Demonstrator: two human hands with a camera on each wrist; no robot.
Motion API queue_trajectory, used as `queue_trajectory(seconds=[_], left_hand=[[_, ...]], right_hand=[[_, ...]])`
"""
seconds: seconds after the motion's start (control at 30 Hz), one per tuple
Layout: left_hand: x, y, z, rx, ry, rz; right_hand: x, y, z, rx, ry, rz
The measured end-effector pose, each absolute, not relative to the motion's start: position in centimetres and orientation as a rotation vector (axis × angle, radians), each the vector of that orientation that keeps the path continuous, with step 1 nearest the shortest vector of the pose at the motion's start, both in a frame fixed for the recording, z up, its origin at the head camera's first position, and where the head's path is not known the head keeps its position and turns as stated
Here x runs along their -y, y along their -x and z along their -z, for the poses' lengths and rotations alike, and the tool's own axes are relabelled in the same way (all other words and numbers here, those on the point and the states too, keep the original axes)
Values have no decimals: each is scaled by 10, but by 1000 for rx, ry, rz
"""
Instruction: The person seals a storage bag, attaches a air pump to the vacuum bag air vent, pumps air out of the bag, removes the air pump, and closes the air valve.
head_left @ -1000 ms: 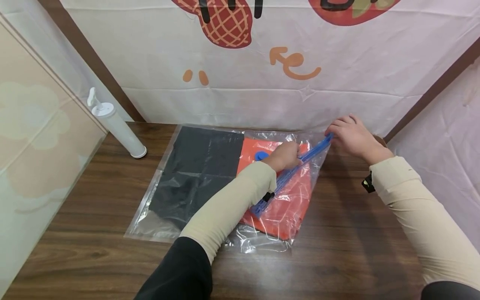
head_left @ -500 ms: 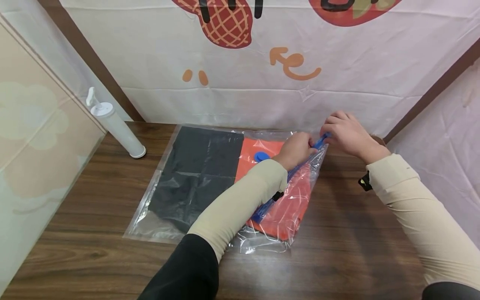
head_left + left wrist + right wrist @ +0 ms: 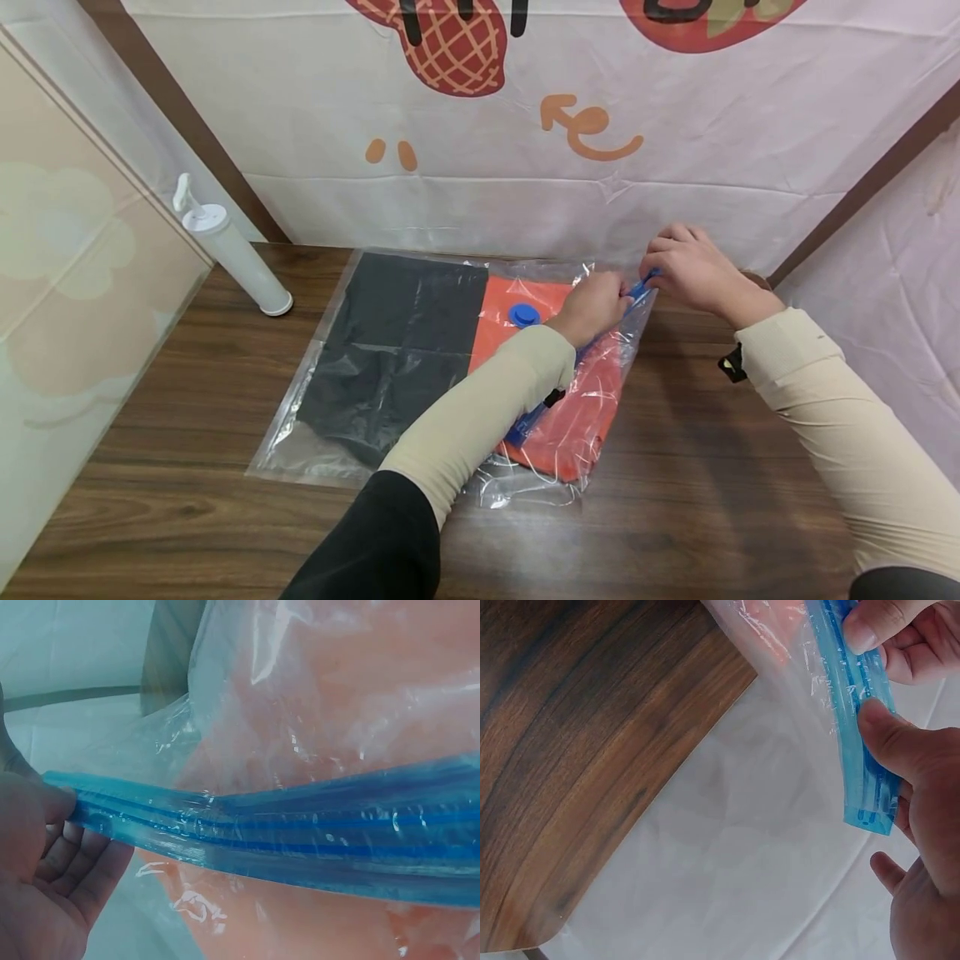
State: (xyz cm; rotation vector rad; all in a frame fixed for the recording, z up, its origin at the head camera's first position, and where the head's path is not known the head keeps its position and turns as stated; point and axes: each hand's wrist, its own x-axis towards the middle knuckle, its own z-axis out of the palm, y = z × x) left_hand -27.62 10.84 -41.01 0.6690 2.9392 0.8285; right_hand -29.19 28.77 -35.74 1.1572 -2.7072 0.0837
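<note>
pinching blue strip [image 3: 300, 836] | by left grip [image 3: 592, 307] and right grip [image 3: 693, 271], near its end | clear bag [image 3: 315, 454] lies leftward

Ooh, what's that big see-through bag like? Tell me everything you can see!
The big clear plastic bag looks thin, shiny and crinkly, and lies mostly flat on the wooden table. Through it shows a dark grey area beside an orange-red area. It has a round blue cap and a ridged blue zip strip slanting across its right part. The left hand and right hand pinch the strip near its far end. I can't tell whether it's fully zipped.
</note>
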Motion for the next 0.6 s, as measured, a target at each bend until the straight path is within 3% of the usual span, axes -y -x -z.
queue_trajectory(seconds=[0.33,0.6], left_hand=[[-113,275,418,-3016,-760,-705],[-109,276,426,-2907,-784,-889]], right_hand=[[-289,293,363,2702,-1176,-77],[-291,293,363,2742,-1165,-80]])
